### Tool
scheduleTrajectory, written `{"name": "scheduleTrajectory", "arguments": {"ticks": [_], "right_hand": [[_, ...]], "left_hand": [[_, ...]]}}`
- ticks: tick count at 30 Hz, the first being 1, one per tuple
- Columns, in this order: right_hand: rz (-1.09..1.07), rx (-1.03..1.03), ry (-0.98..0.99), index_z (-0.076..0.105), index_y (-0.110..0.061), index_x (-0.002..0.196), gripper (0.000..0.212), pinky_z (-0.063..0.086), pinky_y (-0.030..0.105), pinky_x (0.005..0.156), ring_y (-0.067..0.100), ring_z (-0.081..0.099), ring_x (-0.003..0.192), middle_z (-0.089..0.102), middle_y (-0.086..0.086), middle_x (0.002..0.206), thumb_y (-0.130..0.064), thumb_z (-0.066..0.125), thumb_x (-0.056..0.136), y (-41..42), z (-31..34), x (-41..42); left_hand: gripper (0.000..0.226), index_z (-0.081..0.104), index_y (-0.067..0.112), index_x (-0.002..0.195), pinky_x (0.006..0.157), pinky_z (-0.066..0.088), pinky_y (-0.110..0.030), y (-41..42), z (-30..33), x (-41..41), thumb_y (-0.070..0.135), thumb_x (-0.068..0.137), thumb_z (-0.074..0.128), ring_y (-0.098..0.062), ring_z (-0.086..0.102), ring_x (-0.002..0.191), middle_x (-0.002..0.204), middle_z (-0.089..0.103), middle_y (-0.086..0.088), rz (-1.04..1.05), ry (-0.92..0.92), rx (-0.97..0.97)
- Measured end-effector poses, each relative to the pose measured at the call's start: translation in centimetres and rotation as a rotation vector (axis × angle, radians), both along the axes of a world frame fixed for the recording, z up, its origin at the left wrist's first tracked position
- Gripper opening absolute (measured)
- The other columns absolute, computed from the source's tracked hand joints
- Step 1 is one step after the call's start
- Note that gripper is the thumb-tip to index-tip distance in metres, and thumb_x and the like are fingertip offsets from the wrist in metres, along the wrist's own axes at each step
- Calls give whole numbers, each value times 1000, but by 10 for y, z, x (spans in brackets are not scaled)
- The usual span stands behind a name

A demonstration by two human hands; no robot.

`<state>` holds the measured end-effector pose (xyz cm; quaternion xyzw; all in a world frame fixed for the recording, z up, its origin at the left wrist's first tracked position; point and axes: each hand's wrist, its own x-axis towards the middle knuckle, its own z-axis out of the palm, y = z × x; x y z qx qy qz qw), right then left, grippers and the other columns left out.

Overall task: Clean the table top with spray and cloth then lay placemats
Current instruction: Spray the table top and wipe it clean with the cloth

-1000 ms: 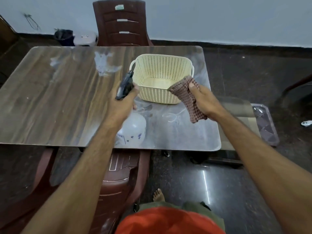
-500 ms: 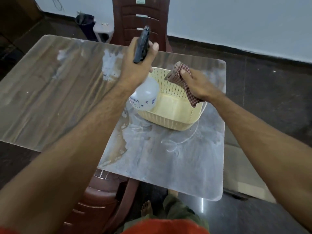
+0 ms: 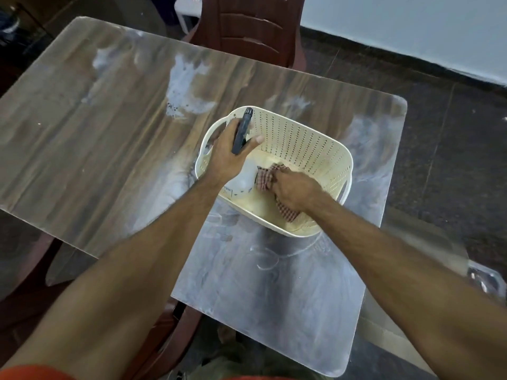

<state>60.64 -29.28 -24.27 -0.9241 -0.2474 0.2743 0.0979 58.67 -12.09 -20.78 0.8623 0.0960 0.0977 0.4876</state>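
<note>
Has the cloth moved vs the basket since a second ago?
Yes. The right hand carried the cloth from outside the basket's near wall down into it.

Place: a plain home dining room.
Table [image 3: 82, 138]: wood-grain top, filling the centre and left of the frame.
Chairs: a brown plastic chair [image 3: 247, 26] standing at upper centre.
Floor [image 3: 452, 138]: dark stone, showing at right.
Wall [image 3: 411, 26]: pale, running along the upper right.

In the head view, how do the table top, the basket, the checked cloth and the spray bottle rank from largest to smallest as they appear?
1. table top
2. basket
3. spray bottle and checked cloth: not ranked, since the left hand and right hand hide much of each.
</note>
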Motion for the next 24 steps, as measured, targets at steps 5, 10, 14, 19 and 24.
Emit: {"name": "scheduleTrajectory", "arguments": {"ticks": [5, 10, 14, 19, 24], "right_hand": [[67, -85, 77, 36, -21, 149, 56, 45, 52, 104, 34, 50, 129, 45, 6, 149, -49, 40, 101, 2, -5, -3], [-57, 67, 9, 46, -16, 140, 48, 48, 45, 99, 30, 54, 122, 52, 7, 139, -43, 48, 100, -4, 19, -11], [-167, 252, -118, 55, -16, 133, 39, 48, 44, 98, 28, 56, 120, 58, 7, 133, -36, 52, 99, -12, 47, -33], [-418, 448, -372, 63, -15, 125, 33, 39, 40, 104, 25, 53, 121, 61, 4, 129, -31, 59, 96, -42, 67, -51], [-605, 484, -376, 60, -14, 127, 34, 31, 27, 108, 22, 45, 129, 52, 6, 136, -21, 63, 94, -68, 59, -57]], "left_hand": [[60, 58, 5, 121, 84, 54, -28, 12, -5, -8, 46, 81, 77, -12, 61, 99, 111, 58, -1, -65, 76, 85], [85, 44, 8, 137, 105, 44, -47, 22, 7, -26, 43, 71, 84, -27, 53, 127, 135, 57, -9, -152, 240, 192], [56, 51, 8, 129, 92, 41, -29, 27, 12, -41, 7, 80, 78, -24, 54, 115, 125, 58, -5, -139, 271, 363], [44, 60, 10, 125, 101, 41, -34, 42, 12, -66, -7, 85, 52, -28, 53, 119, 126, 59, -10, 90, -21, 458], [30, 59, 8, 116, 88, 51, -37, 48, 17, -47, 4, 88, 51, -18, 57, 97, 106, 59, -2, 287, 64, 283]]}}
